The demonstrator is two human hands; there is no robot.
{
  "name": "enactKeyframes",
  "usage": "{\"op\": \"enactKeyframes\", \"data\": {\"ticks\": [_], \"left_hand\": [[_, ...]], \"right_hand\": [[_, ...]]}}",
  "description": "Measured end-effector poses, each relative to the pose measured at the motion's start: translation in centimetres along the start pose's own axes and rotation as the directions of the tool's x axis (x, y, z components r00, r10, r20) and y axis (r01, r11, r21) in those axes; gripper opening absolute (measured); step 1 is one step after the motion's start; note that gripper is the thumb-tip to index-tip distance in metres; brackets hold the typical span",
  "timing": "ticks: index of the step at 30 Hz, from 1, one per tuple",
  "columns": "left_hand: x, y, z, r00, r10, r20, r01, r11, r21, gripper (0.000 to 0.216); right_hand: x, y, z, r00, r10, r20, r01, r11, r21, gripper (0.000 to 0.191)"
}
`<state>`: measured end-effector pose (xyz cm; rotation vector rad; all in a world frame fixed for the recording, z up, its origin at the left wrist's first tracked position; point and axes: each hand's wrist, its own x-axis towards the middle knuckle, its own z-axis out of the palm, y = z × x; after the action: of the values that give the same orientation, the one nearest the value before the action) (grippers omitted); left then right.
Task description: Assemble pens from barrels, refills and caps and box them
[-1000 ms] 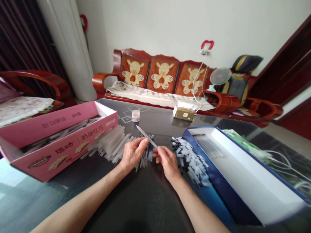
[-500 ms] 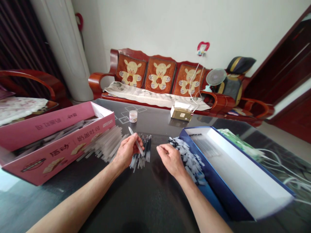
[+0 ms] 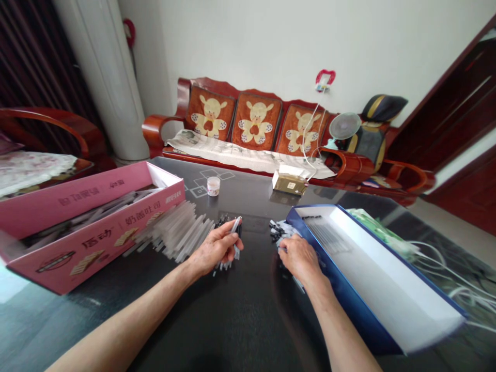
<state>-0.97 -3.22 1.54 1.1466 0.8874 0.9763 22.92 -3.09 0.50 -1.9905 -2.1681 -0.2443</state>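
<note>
Left hand (image 3: 217,245) pinches slender translucent tube (image 3: 236,224); right hand (image 3: 300,256) over stubby pieces (image 3: 277,229).

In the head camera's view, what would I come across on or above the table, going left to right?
Pink box, pale tubes, left hand, right hand, blue box.

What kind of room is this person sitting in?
Most likely a living room in a home: a carved wooden sofa with bear-patterned cushions stands against the wall, an electric fan is beside it, and a tissue box sits on the dark table.
</note>
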Motion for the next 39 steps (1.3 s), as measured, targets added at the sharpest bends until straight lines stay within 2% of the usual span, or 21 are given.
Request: {"op": "enactKeyframes", "data": {"ticks": [5, 7, 9, 10, 11, 13, 15, 16, 17, 19, 21, 23, 33, 36, 39], "left_hand": [[-0.2, -0.2, 0.1, 0.998, -0.011, 0.062, 0.006, 0.997, 0.082, 0.062], [-0.2, -0.2, 0.0, 0.996, -0.007, 0.084, -0.003, 0.993, 0.120, 0.060], [-0.2, -0.3, 0.0, 0.995, -0.012, 0.103, -0.005, 0.987, 0.160, 0.058], [-0.2, -0.4, -0.1, 0.994, -0.018, 0.111, -0.002, 0.984, 0.176, 0.057], [-0.2, -0.4, -0.1, 0.992, -0.025, 0.121, 0.002, 0.982, 0.189, 0.056], [-0.3, -0.5, -0.2, 0.989, -0.036, 0.140, 0.007, 0.979, 0.203, 0.057], [-0.2, -0.7, -0.4, 0.986, -0.036, 0.163, -0.002, 0.975, 0.223, 0.058], [-0.2, -0.8, -0.4, 0.984, -0.032, 0.173, -0.010, 0.971, 0.240, 0.057], [-0.1, -0.9, -0.4, 0.982, -0.027, 0.185, -0.022, 0.965, 0.261, 0.056], [0.0, -1.3, -0.5, 0.978, -0.014, 0.210, -0.052, 0.950, 0.309, 0.054], [0.2, -1.7, -0.6, 0.974, 0.000, 0.228, -0.082, 0.932, 0.352, 0.053], [0.3, -1.9, -0.8, 0.973, 0.015, 0.231, -0.105, 0.918, 0.383, 0.053], [0.0, -1.6, -0.6, 0.980, 0.031, 0.198, -0.127, 0.860, 0.494, 0.043], [-0.2, -1.0, -0.4, 0.983, 0.045, 0.176, -0.138, 0.815, 0.563, 0.031], [-0.5, -0.5, -0.3, 0.987, 0.024, 0.160, -0.122, 0.757, 0.642, 0.034]], "right_hand": [[0.0, -0.3, -0.2, 0.999, 0.033, -0.004, -0.033, 0.999, 0.002, 0.013], [0.2, -0.4, -0.6, 0.998, 0.028, -0.062, -0.019, 0.991, 0.130, 0.013], [0.5, -1.0, -0.8, 0.991, 0.048, -0.124, 0.005, 0.920, 0.392, 0.012], [0.7, -1.6, -0.8, 0.989, 0.078, -0.126, 0.005, 0.831, 0.557, 0.013], [0.8, -2.2, -0.7, 0.988, 0.119, -0.097, -0.014, 0.698, 0.716, 0.016], [0.8, -3.8, -0.2, 0.978, 0.204, 0.041, -0.107, 0.327, 0.939, 0.025], [0.7, -5.2, 0.5, 0.947, 0.242, 0.213, -0.203, -0.066, 0.977, 0.035], [0.6, -5.7, 0.9, 0.928, 0.245, 0.282, -0.229, -0.225, 0.947, 0.039], [0.5, -6.1, 1.3, 0.912, 0.235, 0.336, -0.243, -0.350, 0.905, 0.042], [0.3, -6.5, 1.7, 0.897, 0.195, 0.396, -0.257, -0.496, 0.829, 0.043], [0.2, -6.6, 1.9, 0.898, 0.164, 0.408, -0.261, -0.548, 0.794, 0.041], [0.1, -6.6, 1.9, 0.906, 0.144, 0.398, -0.261, -0.551, 0.793, 0.039], [-0.3, -7.0, 2.1, 0.937, 0.062, 0.343, -0.284, -0.435, 0.854, 0.033], [-0.4, -7.0, 2.2, 0.942, 0.041, 0.332, -0.290, -0.399, 0.870, 0.033], [-0.5, -6.9, 2.1, 0.947, 0.025, 0.320, -0.290, -0.360, 0.887, 0.032]]}}
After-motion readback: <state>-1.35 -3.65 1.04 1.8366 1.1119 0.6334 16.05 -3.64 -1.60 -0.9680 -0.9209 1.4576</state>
